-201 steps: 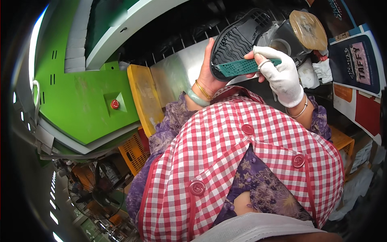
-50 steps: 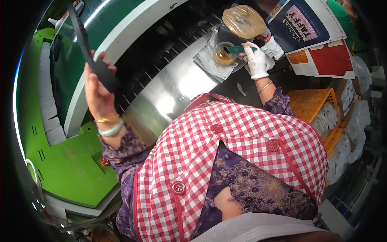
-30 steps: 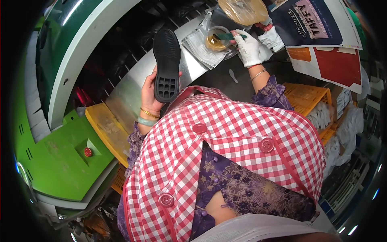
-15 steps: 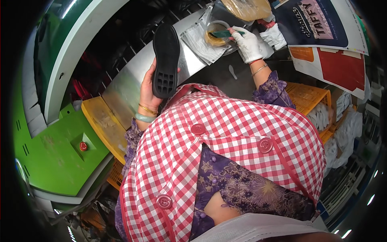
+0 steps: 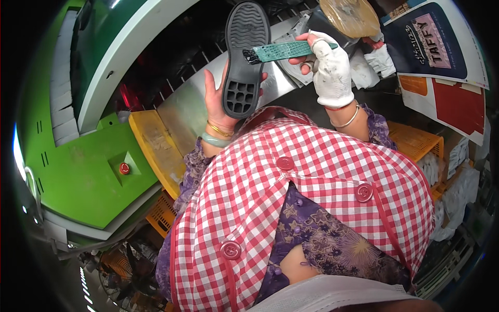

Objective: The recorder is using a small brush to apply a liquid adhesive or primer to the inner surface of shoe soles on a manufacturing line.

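Observation:
A black shoe sole, with a grid of square hollows at its near end, is held upright in my bare left hand. The thumb stands out on the left, and fingertips show past the sole's right edge. My right hand, in a white glove with bare fingertips, pinches a flat green brush. The brush's dark, wet-looking bristles lie over the middle of the sole and seem to touch it. Behind the brush and right hand, the bowl is mostly hidden.
Under my hands runs a metal bench, with a yellow board at its left end. A green machine with a red button stands left. Rightward are printed sheets and an orange crate. A fan stands lower left.
My right hand has brought the brush from over the bowl leftward and nearer, onto the sole. The sole, still in my left hand, now appears farther right and higher in view, which has also shifted.

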{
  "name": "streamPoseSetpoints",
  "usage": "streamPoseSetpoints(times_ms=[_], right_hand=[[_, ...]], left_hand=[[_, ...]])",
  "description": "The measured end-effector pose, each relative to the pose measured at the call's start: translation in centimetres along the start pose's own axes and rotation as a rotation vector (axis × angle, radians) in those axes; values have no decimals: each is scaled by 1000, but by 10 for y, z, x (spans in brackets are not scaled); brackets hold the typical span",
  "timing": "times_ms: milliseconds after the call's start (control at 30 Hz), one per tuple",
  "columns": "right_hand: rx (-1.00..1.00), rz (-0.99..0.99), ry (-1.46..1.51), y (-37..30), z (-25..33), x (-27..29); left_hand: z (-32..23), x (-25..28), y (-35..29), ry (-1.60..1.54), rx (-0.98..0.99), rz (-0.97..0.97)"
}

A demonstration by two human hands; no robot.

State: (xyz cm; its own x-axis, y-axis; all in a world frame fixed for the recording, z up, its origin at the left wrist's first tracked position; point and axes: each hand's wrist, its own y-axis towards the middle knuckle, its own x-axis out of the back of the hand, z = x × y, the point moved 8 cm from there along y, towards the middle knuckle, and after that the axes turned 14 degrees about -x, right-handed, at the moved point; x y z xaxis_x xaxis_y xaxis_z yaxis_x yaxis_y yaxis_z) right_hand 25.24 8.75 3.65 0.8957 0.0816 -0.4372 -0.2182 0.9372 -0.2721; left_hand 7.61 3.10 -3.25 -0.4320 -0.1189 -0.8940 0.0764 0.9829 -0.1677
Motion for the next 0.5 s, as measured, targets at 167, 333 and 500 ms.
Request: streamPoseSetpoints(times_ms=[167,333,500], right_hand=[[30,24,39,1,6,-19],[21,16,-60,0,11,-20],[29,13,-136,-8,10,-22]], left_hand=[[1,-31,2,-59,13,97],[2,-42,1,-37,16,145],[2,-40,7,-34,-4,158]])
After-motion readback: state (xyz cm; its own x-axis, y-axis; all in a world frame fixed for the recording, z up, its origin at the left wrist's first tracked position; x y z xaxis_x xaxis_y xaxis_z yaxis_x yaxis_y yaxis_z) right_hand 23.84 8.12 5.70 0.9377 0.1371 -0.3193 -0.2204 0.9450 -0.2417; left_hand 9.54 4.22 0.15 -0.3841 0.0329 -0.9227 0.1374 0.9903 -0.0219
